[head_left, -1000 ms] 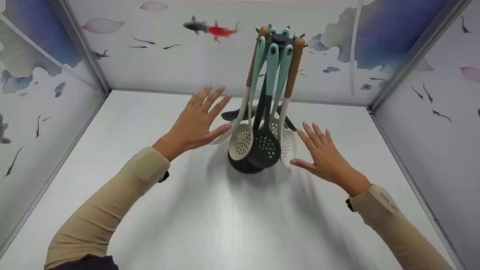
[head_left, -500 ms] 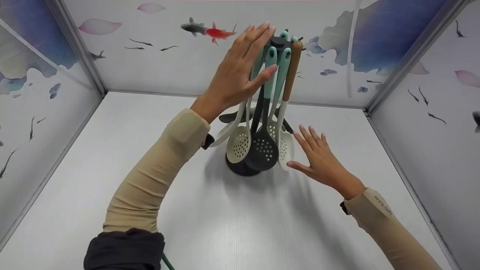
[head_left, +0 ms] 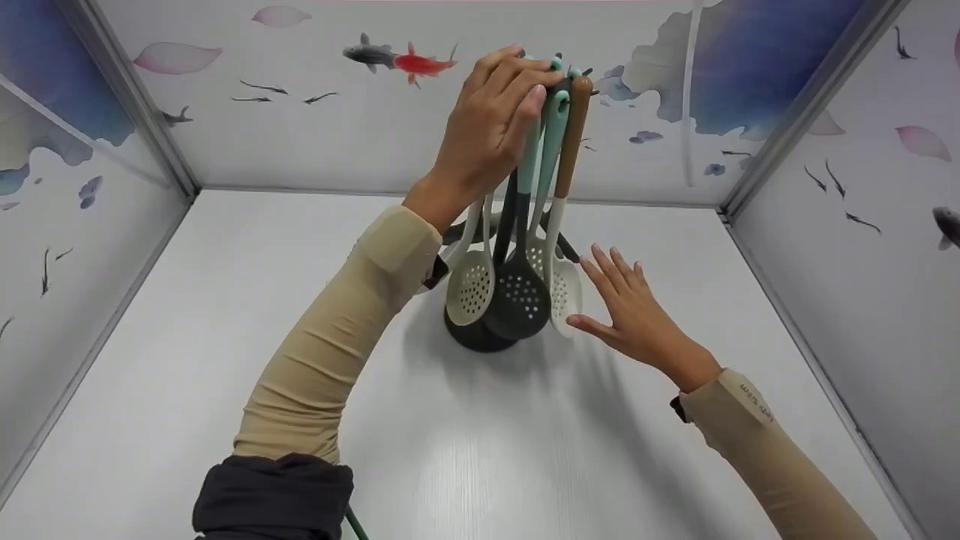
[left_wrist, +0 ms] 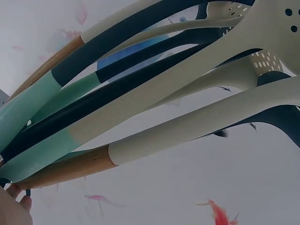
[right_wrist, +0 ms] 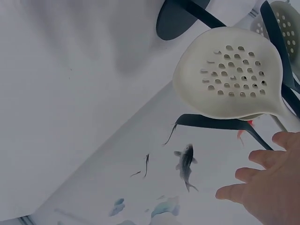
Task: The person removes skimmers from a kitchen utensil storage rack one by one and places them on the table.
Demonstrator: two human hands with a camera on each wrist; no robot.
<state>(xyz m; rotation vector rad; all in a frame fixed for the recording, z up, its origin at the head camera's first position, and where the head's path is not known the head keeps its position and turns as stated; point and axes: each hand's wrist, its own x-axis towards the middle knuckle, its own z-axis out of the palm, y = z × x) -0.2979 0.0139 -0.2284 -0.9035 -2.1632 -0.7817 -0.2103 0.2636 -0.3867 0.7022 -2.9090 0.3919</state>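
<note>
At upper centre, the left hand (head_left: 491, 127) curls round the handle tops on the utensil rack (head_left: 480, 336); the right hand (head_left: 626, 315), fingers spread, hovers beside a cream skimmer (head_left: 566, 289) over the bench (head_left: 225, 315).

Head overview; wrists close beneath utensils (head_left: 517, 247)

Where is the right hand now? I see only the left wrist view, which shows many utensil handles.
Observer: The right hand is open and low, close beside the cream skimmer.
Operator: Does the left hand hold something?
Observer: Yes. The left hand curls round the tops of the handles.
Operator: Where does the rack stand?
Observer: Its dark round base stands on the white table.
</note>
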